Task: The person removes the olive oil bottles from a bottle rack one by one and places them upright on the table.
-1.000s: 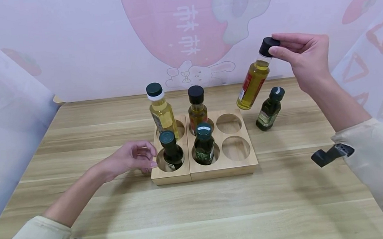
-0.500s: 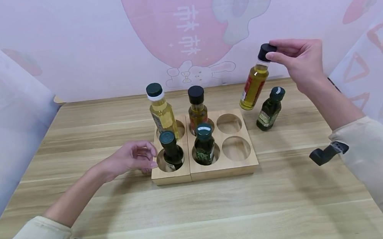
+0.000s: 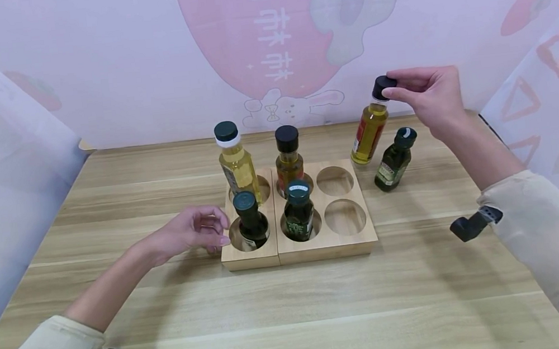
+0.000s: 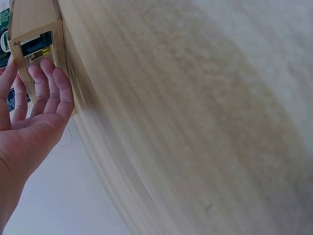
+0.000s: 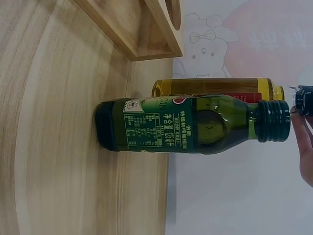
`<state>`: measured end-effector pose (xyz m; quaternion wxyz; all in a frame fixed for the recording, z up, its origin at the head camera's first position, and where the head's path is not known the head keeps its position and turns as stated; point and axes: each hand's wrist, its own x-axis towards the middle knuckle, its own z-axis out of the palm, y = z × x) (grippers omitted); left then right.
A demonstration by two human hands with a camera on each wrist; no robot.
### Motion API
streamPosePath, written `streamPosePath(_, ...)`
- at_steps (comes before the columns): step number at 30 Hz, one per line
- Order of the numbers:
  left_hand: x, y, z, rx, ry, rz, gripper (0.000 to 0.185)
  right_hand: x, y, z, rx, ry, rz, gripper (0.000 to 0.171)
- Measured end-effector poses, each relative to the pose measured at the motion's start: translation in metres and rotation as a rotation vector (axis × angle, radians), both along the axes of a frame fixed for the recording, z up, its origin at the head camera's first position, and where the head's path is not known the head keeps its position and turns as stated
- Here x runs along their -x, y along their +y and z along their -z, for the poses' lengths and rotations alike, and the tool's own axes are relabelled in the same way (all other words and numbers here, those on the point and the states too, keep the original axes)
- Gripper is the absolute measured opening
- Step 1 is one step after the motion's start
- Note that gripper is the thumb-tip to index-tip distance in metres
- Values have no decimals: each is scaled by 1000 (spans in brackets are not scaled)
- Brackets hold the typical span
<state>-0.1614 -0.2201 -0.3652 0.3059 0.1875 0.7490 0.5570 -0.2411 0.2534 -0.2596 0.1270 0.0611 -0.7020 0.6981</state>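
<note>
My right hand (image 3: pixel 436 100) pinches the black cap of a slim golden oil bottle (image 3: pixel 369 132) with a red label. The bottle leans slightly, its base just behind the rack's right end; whether it touches the table I cannot tell. Close by stands a small dark green olive oil bottle (image 3: pixel 392 162), which partly covers the golden one in the right wrist view. My left hand (image 3: pixel 189 234) rests with loosely bent fingers at the left side of the wooden rack (image 3: pixel 324 244). In the left wrist view, its fingertips (image 4: pixel 47 63) lie by the rack's open end.
Four of the rack's round holes hold bottles: a pale oil bottle (image 3: pixel 238 170), a black-capped bottle (image 3: pixel 289 165) and two dark green bottles, left (image 3: pixel 249 219) and middle (image 3: pixel 299 212). Its two right holes hold nothing. A printed cloth (image 3: pixel 123 71) hangs behind the table.
My right hand has lowered the golden oil bottle and drawn slightly left, and the bottle stands a little straighter. My left hand and the rack have stayed put.
</note>
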Motion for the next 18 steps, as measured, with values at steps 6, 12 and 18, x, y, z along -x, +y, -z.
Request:
streamPosePath(6,1,0,1,-2,-1,0,26,1,2,2,-105,-44,17,27)
streamPosePath(12,0,0,2,4,1,-6,25,1,2,5,-160,-61,-3,29)
streamPosePath(18,0,0,2,4,3,-4,26,3,4,8,-268,-86,0,32)
